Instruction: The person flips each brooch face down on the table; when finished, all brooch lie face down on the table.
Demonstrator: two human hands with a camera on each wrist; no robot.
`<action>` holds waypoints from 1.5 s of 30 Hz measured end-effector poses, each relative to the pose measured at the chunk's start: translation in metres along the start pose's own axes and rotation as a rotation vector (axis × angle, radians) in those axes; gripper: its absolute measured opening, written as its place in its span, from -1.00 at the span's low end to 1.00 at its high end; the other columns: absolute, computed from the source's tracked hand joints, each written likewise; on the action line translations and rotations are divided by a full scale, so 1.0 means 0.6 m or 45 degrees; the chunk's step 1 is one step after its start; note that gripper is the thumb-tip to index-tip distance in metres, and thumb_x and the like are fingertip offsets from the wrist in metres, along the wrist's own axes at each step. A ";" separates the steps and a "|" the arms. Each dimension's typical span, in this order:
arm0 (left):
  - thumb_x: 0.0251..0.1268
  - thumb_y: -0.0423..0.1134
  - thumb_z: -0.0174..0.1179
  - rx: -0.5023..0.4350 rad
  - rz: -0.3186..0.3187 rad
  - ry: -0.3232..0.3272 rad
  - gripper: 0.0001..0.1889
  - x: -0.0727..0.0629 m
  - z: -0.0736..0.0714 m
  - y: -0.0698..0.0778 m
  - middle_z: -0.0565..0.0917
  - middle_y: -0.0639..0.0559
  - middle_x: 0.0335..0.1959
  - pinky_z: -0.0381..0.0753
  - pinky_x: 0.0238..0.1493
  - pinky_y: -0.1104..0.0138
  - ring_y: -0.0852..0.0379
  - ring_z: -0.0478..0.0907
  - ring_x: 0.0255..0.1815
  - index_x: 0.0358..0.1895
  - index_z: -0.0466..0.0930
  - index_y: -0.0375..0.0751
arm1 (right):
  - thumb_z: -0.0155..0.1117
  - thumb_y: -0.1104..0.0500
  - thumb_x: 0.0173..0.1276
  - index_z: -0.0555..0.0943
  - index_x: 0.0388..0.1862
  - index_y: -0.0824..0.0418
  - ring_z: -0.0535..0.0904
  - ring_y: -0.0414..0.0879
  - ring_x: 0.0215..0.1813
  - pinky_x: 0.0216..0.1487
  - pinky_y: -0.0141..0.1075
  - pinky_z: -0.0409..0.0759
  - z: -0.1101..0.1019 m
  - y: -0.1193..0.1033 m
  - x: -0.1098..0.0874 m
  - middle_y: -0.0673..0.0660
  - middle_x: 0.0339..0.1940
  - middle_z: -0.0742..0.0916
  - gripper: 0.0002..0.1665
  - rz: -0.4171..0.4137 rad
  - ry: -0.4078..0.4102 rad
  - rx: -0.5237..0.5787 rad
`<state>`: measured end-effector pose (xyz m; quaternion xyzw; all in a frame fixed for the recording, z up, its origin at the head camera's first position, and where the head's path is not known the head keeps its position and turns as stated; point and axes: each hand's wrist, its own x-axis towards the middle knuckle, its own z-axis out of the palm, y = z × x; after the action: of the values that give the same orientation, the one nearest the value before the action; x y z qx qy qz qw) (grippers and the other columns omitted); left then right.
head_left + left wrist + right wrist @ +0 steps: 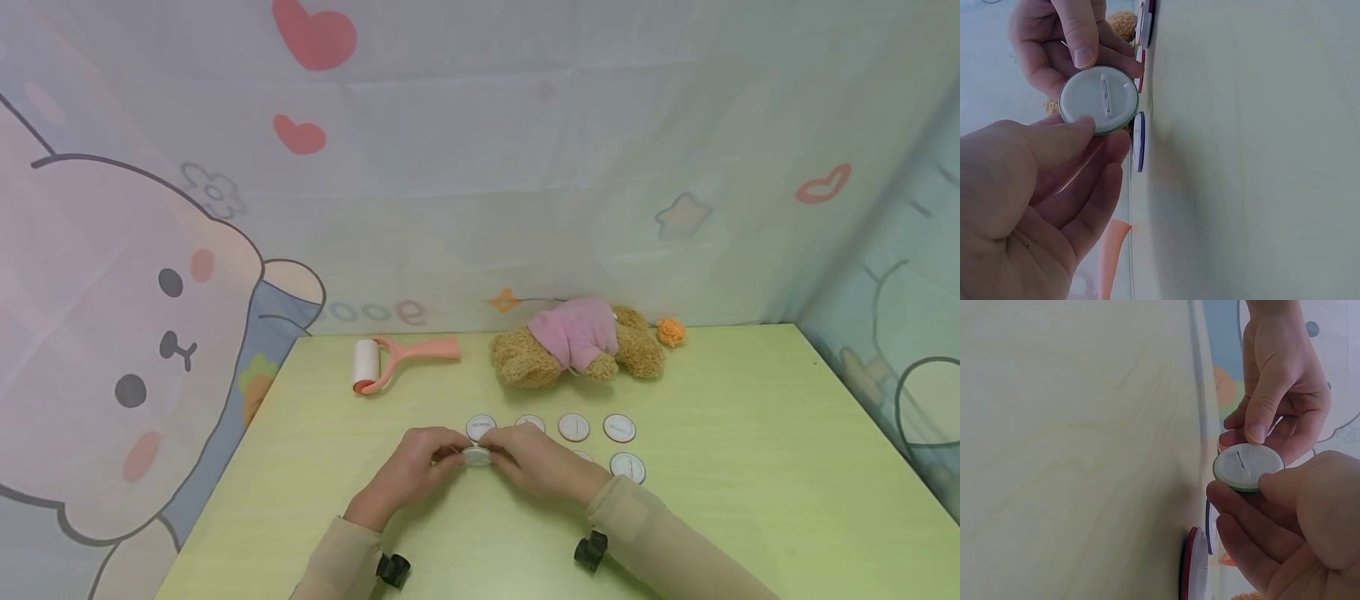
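Observation:
A round pin-back button badge (476,457) with a green edge is held just above the table, between both hands. Its white back, with the safety pin across it, faces up toward the wrists in the left wrist view (1085,97). My left hand (420,464) pinches one side of the badge between thumb and fingers. On the opposite side, my right hand (542,461) pinches it the same way. Behind the hands lie several more badges, pin side up, among them one badge (573,427) and another badge (627,467); the right hand partly covers some.
A lint roller (405,357) with a pink handle lies at the back left of the table (750,467). Right of it, a brown teddy bear (573,342) in a pink top lies by the patterned curtain, beside a small orange ball (671,332).

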<state>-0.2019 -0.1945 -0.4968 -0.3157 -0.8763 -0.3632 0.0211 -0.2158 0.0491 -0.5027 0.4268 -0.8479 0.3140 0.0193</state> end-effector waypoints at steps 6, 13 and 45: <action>0.38 -0.47 0.35 -0.004 -0.006 0.015 -0.78 0.001 0.002 0.000 0.83 -0.01 -0.11 0.74 -0.14 0.36 0.16 0.76 -0.17 0.00 0.79 -0.17 | 0.26 0.26 0.56 0.66 0.14 0.09 0.71 -0.26 -0.08 0.02 -0.32 0.69 -0.001 -0.003 -0.001 -0.03 -0.09 0.82 -0.76 0.012 0.029 -0.030; 0.36 -0.49 0.36 -0.023 -0.005 0.049 -0.77 0.002 0.004 -0.001 0.83 -0.02 -0.16 0.76 -0.15 0.35 0.11 0.79 -0.18 0.02 0.73 -0.21 | 0.30 0.26 0.54 0.62 0.15 0.09 0.73 -0.22 -0.13 -0.03 -0.31 0.70 -0.001 0.000 -0.001 0.01 -0.12 0.83 -0.73 0.012 0.061 -0.020; 0.10 -0.59 0.51 -0.100 -0.028 -0.005 -0.61 0.000 0.009 -0.003 0.72 -0.15 0.00 0.77 -0.12 0.34 0.02 0.77 -0.22 0.03 0.72 -0.35 | 0.53 0.26 0.34 0.68 0.09 0.25 0.78 -0.14 -0.11 -0.07 -0.44 0.69 0.004 0.001 0.000 0.10 -0.03 0.70 -0.64 0.115 0.048 0.144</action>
<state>-0.2016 -0.1921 -0.5017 -0.3074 -0.8648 -0.3969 0.0029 -0.2157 0.0480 -0.5051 0.3824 -0.8467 0.3700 -0.0031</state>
